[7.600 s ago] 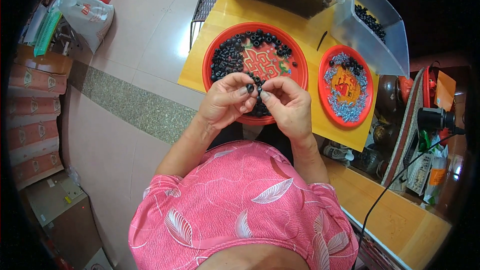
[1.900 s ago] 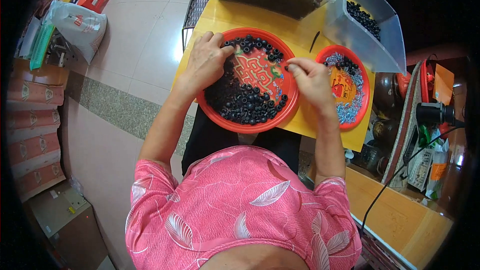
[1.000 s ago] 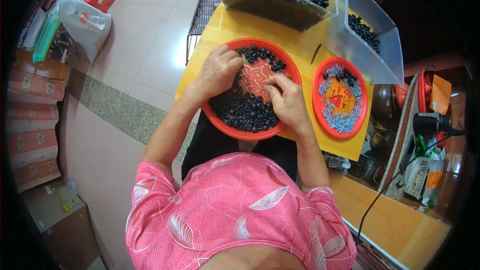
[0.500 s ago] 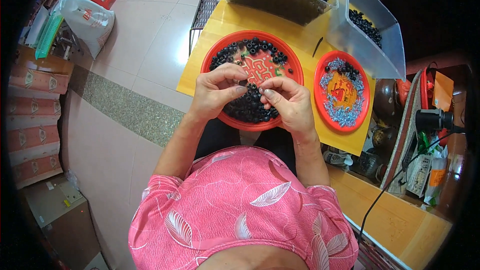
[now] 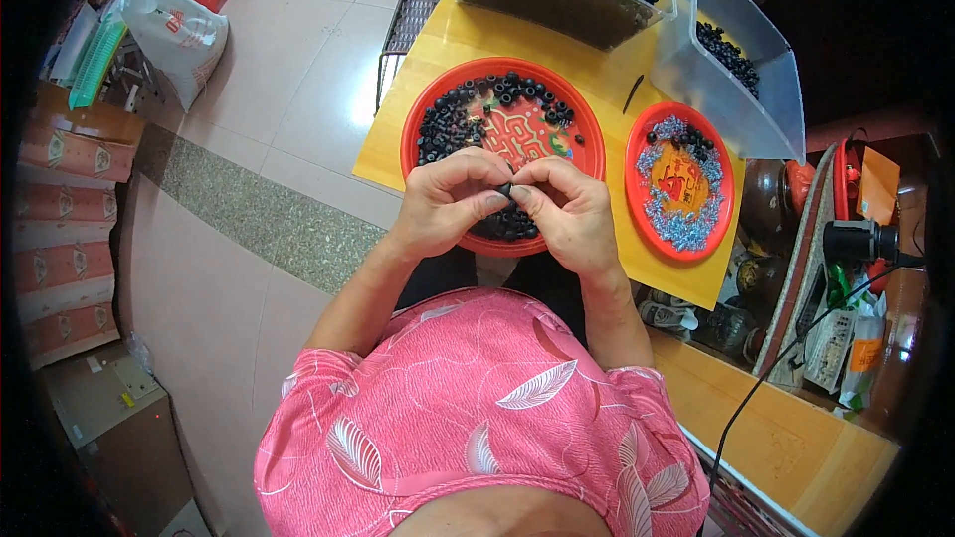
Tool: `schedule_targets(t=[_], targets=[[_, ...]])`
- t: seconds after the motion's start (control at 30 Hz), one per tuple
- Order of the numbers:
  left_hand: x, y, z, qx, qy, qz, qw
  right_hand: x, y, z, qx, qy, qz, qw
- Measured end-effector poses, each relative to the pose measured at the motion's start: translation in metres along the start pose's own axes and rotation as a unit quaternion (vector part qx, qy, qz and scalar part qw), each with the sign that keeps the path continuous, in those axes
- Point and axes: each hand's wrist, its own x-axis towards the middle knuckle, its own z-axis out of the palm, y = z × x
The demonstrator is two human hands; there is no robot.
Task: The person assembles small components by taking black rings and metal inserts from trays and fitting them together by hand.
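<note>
My left hand (image 5: 448,201) and my right hand (image 5: 569,214) meet over the near half of a red round tray (image 5: 410,129). Thumb and fingertips of both are pinched on one small black ring-like part (image 5: 507,189), mostly covered by the fingers. Whether a second tiny piece sits in it cannot be made out. Loose black ring-like parts (image 5: 438,129) lie along the tray's far and left sides, with more partly hidden below my hands. To the right, a smaller red oval tray (image 5: 633,179) carries small shiny silver-blue pieces (image 5: 686,231) and several black ones (image 5: 701,147).
Two clear plastic bins holding black parts, a large one (image 5: 557,15) and a tilted one (image 5: 741,124), stand at the table's far side. A thin dark tool (image 5: 633,93) lies on the yellow tabletop (image 5: 393,124). A black cable (image 5: 766,373) runs down at right.
My hands have come together and moved slightly toward me. The fingertips, apart before, now touch around the black part.
</note>
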Motion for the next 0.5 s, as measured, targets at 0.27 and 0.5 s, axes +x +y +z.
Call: schedule_targets(t=[0.27,0.5], targets=[[-0.009,-0.001,-0.007,0.033,-0.017,-0.051,0.998,0.01,0.005,-0.011,0.071,-0.127,0.135,0.98],[-0.02,-0.013,-0.017,-0.197,0.101,-0.117,0.968,0.059,0.036,-0.006,-0.255,-0.031,-0.109,0.96]])
